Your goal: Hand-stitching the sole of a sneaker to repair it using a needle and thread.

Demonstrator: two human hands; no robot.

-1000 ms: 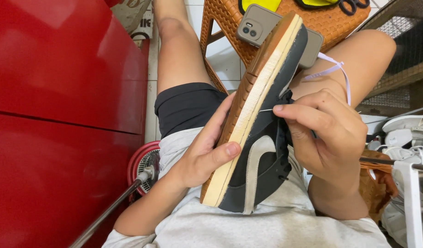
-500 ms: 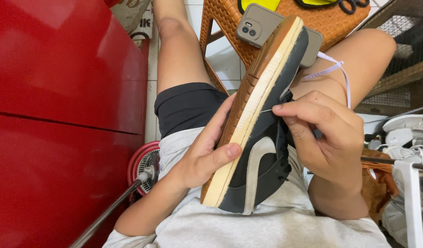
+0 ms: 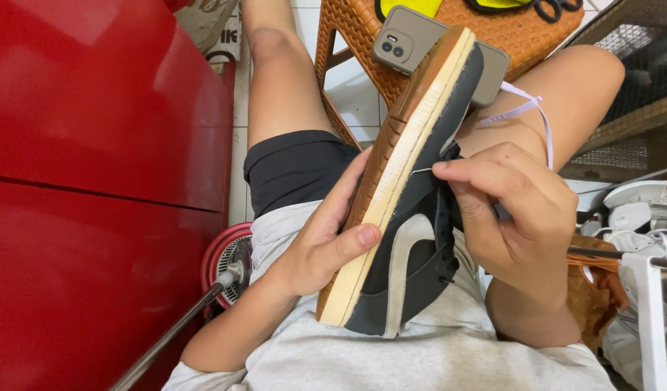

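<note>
A dark sneaker [image 3: 413,217] with a white side stripe, cream midsole and brown outsole rests tilted on my lap, toe pointing away. My left hand [image 3: 326,239] grips it from the sole side, thumb across the midsole. My right hand [image 3: 514,210] pinches a thin needle or thread end against the seam between upper and midsole. A white thread [image 3: 536,119] loops from that hand over my right knee.
A red cabinet [image 3: 94,181] fills the left side. An orange woven plastic stool [image 3: 362,36] stands ahead with a grey phone [image 3: 409,40] on it. A red fan [image 3: 228,261] lies on the floor. White shoes [image 3: 637,210] sit at right by a wire cage.
My right hand has shifted slightly along the seam, fingertips pressed closer to the midsole. The sneaker and my left hand stay put.
</note>
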